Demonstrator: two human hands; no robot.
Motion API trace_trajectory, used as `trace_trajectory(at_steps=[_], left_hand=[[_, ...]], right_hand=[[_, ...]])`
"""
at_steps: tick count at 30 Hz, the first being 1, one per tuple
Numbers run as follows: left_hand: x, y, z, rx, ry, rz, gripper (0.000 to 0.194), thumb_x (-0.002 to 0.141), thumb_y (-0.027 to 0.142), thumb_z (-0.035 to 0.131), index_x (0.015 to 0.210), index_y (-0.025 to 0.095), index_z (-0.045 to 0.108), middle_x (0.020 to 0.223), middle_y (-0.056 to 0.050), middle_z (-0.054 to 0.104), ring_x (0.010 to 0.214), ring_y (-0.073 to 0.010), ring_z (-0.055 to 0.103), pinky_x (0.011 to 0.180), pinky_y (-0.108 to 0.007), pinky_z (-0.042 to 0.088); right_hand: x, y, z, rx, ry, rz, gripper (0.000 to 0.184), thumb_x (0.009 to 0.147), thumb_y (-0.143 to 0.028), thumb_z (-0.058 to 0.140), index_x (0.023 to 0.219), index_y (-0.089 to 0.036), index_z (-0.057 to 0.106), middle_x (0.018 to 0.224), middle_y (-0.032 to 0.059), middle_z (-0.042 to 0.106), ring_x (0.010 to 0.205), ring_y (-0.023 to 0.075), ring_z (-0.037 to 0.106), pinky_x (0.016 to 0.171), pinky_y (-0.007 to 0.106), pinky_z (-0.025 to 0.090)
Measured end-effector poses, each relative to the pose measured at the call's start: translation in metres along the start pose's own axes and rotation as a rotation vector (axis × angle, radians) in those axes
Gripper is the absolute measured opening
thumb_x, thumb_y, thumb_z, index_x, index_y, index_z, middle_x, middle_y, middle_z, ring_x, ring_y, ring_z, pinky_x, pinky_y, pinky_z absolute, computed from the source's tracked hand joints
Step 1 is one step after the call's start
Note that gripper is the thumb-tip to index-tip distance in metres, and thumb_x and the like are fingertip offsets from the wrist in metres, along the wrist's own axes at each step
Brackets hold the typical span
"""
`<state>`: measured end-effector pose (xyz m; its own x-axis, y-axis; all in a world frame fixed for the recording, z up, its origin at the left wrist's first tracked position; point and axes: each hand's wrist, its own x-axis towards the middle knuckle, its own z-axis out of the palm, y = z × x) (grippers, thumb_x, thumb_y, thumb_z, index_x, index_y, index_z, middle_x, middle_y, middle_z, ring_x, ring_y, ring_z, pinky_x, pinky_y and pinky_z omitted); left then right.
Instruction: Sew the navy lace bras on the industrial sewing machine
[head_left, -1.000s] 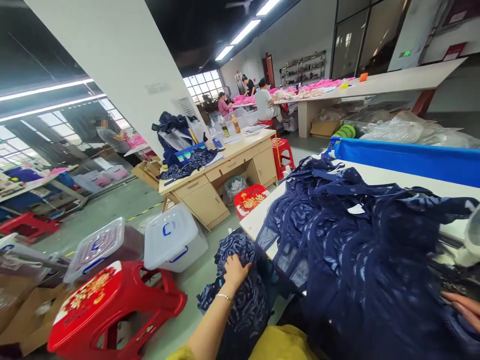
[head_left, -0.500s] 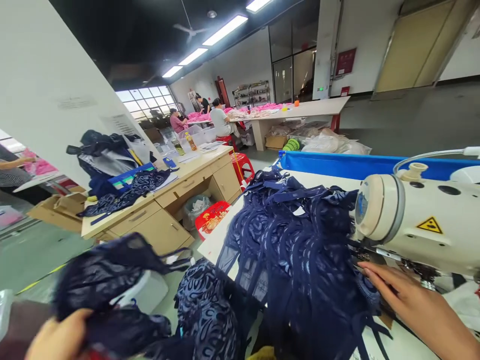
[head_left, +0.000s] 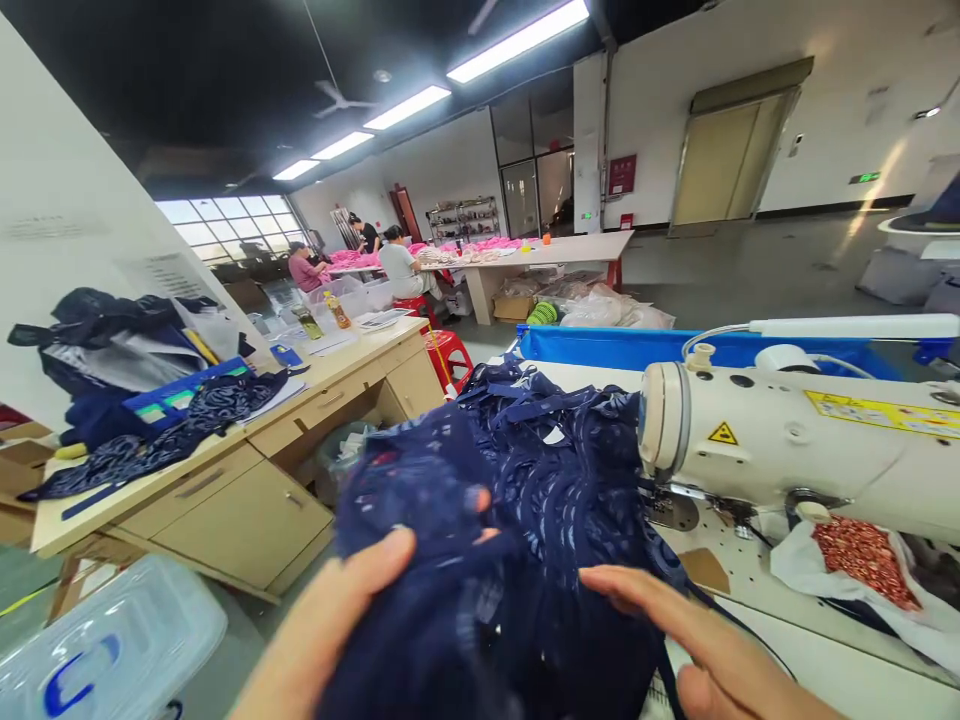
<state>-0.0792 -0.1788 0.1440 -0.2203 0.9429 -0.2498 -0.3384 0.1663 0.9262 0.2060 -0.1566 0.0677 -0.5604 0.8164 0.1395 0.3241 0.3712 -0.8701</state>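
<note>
My left hand (head_left: 352, 590) grips a navy lace bra (head_left: 420, 490), blurred by motion, with the thumb on top and fingertips showing at its far side. The bra hangs in front of a heap of navy lace bras (head_left: 555, 490), which lie overlapped in rows with their straps at the back. My right hand (head_left: 697, 630) is at the heap's right side, fingers stretched out and nothing seen in them. Whether its fingertips touch the fabric, I cannot tell. Just beyond that hand stands a white sewing machine (head_left: 780, 430).
A bag of copper-coloured small parts (head_left: 862, 560) sits under the machine arm. Behind runs a blue trough (head_left: 585, 346). At left are a wooden desk (head_left: 225, 500) with navy garments and a clear plastic lid (head_left: 127, 630). People sit at a far table (head_left: 570, 250).
My left hand has brought the bra from the lower left over to the front of the heap. My right hand has drawn back from the machine's needle area. The view has swung right.
</note>
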Motion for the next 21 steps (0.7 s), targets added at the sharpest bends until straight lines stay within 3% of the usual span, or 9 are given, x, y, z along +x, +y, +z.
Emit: trace_trajectory(at_steps=[3, 5, 8, 12, 14, 17, 19, 21], left_hand=[[0.007, -0.019, 0.053, -0.07, -0.129, -0.123, 0.05, 0.076, 0.042, 0.077, 0.12, 0.019, 0.07, 0.101, -0.011, 0.077, 0.093, -0.034, 0.074, 0.081, -0.046, 0.062], [0.019, -0.031, 0.073, -0.126, -0.177, -0.134, 0.049, 0.072, 0.035, 0.081, 0.116, 0.016, 0.071, 0.099, -0.011, 0.077, 0.094, -0.0329, 0.074, 0.083, -0.044, 0.062], [0.055, -0.034, 0.081, -0.287, -0.142, -0.001, 0.044, 0.07, 0.029, 0.08, 0.11, 0.013, 0.071, 0.092, -0.009, 0.078, 0.092, -0.0283, 0.074, 0.086, -0.038, 0.061], [0.116, -0.021, 0.081, -0.354, -0.064, 0.187, 0.047, 0.075, 0.018, 0.069, 0.122, 0.02, 0.065, 0.095, -0.003, 0.077, 0.083, -0.018, 0.074, 0.088, -0.033, 0.059], [0.141, -0.022, 0.089, -0.206, -0.111, 0.28, 0.053, 0.075, 0.014, 0.068, 0.127, 0.023, 0.063, 0.102, -0.003, 0.076, 0.091, -0.0185, 0.073, 0.095, -0.036, 0.057], [0.168, -0.034, 0.112, 0.215, -0.225, 0.502, 0.046, 0.078, 0.009, 0.058, 0.121, 0.022, 0.069, 0.118, -0.005, 0.073, 0.115, -0.0225, 0.066, 0.109, -0.041, 0.047], [0.182, -0.044, 0.129, 0.589, -0.292, 0.684, 0.052, 0.076, -0.001, 0.047, 0.113, 0.022, 0.075, 0.122, -0.005, 0.071, 0.123, -0.0229, 0.061, 0.114, -0.041, 0.041], [0.193, -0.053, 0.143, 0.944, -0.426, 0.765, 0.06, 0.071, -0.007, 0.04, 0.11, 0.02, 0.077, 0.121, -0.007, 0.07, 0.122, -0.0231, 0.061, 0.114, -0.041, 0.04]], right_hand=[[0.003, -0.019, 0.015, 0.24, -0.133, 0.046, 0.086, 0.088, -0.076, 0.047, 0.155, -0.023, 0.036, 0.147, 0.01, 0.052, 0.131, 0.0284, 0.053, 0.109, 0.037, 0.045], [0.007, -0.019, 0.019, 0.321, -0.159, 0.089, 0.089, 0.087, -0.076, 0.05, 0.157, -0.024, 0.031, 0.145, 0.0092, 0.054, 0.129, 0.0284, 0.055, 0.107, 0.035, 0.047], [0.007, -0.004, 0.009, 0.197, -0.072, 0.204, 0.077, 0.094, -0.072, 0.039, 0.155, -0.024, 0.037, 0.15, 0.0064, 0.049, 0.138, 0.0285, 0.045, 0.114, 0.037, 0.039], [-0.003, 0.024, -0.018, -0.063, -0.011, 0.383, 0.073, 0.097, -0.069, 0.031, 0.157, -0.028, 0.029, 0.158, 0.0014, 0.036, 0.148, 0.0267, 0.028, 0.124, 0.044, 0.02], [-0.005, 0.038, -0.027, -0.083, -0.034, 0.422, 0.073, 0.098, -0.068, 0.031, 0.158, -0.027, 0.027, 0.16, 0.0004, 0.031, 0.15, 0.0247, 0.023, 0.125, 0.043, 0.017], [-0.002, 0.058, -0.032, -0.056, -0.036, 0.398, 0.071, 0.099, -0.062, 0.033, 0.157, -0.021, 0.031, 0.161, 0.0038, 0.028, 0.149, 0.0234, 0.025, 0.125, 0.04, 0.016], [0.003, 0.07, -0.033, -0.031, -0.033, 0.36, 0.067, 0.098, -0.056, 0.039, 0.155, -0.021, 0.036, 0.159, 0.006, 0.035, 0.146, 0.0239, 0.031, 0.124, 0.04, 0.021], [0.008, 0.081, -0.035, -0.035, 0.013, 0.361, 0.064, 0.095, -0.053, 0.045, 0.15, -0.021, 0.044, 0.15, 0.0088, 0.048, 0.138, 0.0263, 0.044, 0.119, 0.042, 0.032]])
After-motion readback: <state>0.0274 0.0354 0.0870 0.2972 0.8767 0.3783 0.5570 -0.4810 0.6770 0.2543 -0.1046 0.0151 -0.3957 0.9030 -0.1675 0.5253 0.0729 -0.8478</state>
